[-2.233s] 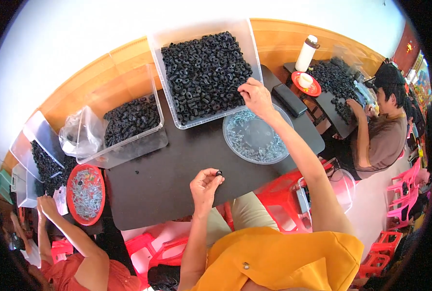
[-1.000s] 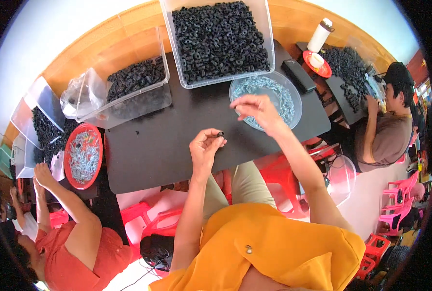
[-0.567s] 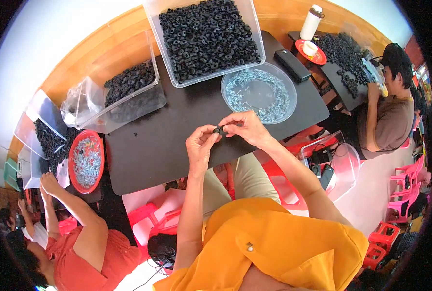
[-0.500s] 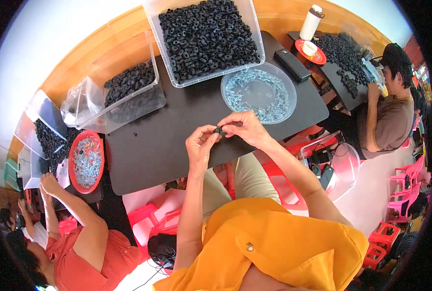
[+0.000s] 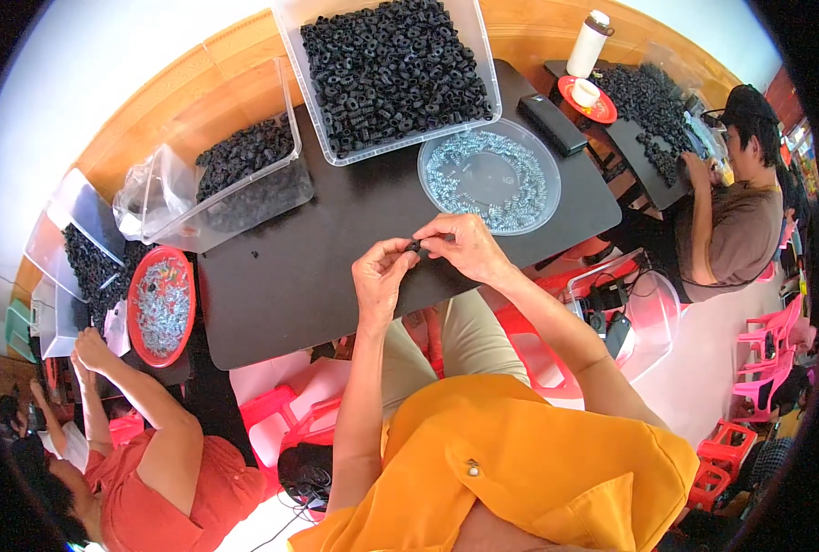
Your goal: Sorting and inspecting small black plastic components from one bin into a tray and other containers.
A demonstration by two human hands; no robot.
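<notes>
Two hands are being held together above the near edge of the black table (image 5: 336, 276), with both forearms rising from the lower part of the picture. The left hand (image 5: 379, 276) is being kept curled, its fingertips pinched toward the small black part (image 5: 416, 246), and the right hand (image 5: 464, 247) is being closed on the same part from the other side, so the part is being gripped between the two sets of fingertips. Most of the part is being hidden by the fingers, and its shape cannot be made out; only a dark speck is being shown.

Just beyond the right hand, a round clear dish (image 5: 489, 175) of small silvery pieces is being carried by the table. Behind it, a large clear tub (image 5: 391, 74) filled with black ring-shaped parts is being cut off at the upper edge. To its left, a second clear bin (image 5: 244, 179) with more black parts is being tilted on the table's far corner.

At the lower left, a person in a red top (image 5: 161, 478) is being seen beside a red tray (image 5: 161, 305) of silvery pieces. At the right, another person in a brown shirt (image 5: 736, 230) is being seen at a separate table; what those hands are holding cannot be told.
</notes>
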